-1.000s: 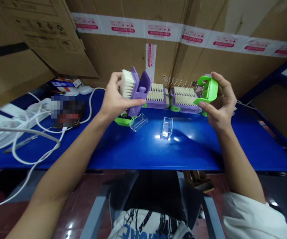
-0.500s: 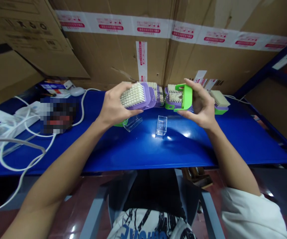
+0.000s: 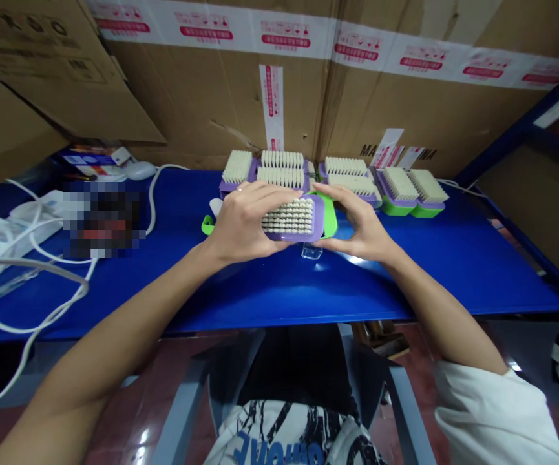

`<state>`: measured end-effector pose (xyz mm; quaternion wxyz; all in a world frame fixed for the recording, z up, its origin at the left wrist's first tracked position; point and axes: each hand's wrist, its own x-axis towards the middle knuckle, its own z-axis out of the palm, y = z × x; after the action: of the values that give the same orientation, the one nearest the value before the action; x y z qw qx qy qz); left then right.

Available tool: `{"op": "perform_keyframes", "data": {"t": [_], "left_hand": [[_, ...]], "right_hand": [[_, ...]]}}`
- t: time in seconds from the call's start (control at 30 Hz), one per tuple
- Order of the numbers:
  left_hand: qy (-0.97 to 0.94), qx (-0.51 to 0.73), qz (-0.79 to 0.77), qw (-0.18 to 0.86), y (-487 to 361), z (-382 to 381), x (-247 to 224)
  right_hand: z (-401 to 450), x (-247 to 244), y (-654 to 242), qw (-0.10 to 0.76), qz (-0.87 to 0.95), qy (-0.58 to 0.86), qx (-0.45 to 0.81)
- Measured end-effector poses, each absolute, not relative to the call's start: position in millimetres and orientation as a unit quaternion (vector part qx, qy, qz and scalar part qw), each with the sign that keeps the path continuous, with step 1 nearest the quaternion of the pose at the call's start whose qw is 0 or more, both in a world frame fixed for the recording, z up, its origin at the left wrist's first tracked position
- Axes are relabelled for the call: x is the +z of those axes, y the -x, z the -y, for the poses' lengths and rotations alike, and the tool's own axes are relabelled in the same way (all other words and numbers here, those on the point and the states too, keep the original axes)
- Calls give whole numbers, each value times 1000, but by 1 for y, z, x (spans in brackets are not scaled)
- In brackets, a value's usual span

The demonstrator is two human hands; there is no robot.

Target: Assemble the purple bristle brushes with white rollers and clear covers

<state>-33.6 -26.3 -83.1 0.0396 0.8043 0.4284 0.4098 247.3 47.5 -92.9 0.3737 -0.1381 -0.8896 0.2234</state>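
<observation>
Above the middle of the blue table, my left hand [image 3: 247, 223] grips a purple brush head [image 3: 289, 218] with pale bristles facing me. My right hand [image 3: 364, 223] has its thumb and fingers round a bright green shell [image 3: 329, 216]. The shell meets the right end of the purple brush head, partly behind it. Just under them, a small clear plastic piece [image 3: 312, 252] lies on the table, partly hidden. Another green part [image 3: 207, 225] shows to the left of my left hand.
Several purple and green brushes, such as one at the right [image 3: 427, 187], line the back of the blue table [image 3: 279, 303] with bristles up. Cardboard [image 3: 187, 97] stands behind them. White cables [image 3: 41, 329] and a power strip lie left. A chair arm [image 3: 182, 413] is below.
Both hands have come together at the centre, the left moving right and the right moving left. The purple brush head and green shell, apart before, now meet. The view has shifted slightly.
</observation>
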Motion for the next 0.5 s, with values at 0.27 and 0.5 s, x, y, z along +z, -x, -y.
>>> {"op": "perform_keyframes", "data": {"t": [0.27,0.5], "left_hand": [[-790,419,-438,96,31,28,-80],[-779,439,-443,69,25,34,-76]], "right_hand": [[-46,-104,-240,386,869,157,266],[-35,-114,-230,379,894,172,167]]}}
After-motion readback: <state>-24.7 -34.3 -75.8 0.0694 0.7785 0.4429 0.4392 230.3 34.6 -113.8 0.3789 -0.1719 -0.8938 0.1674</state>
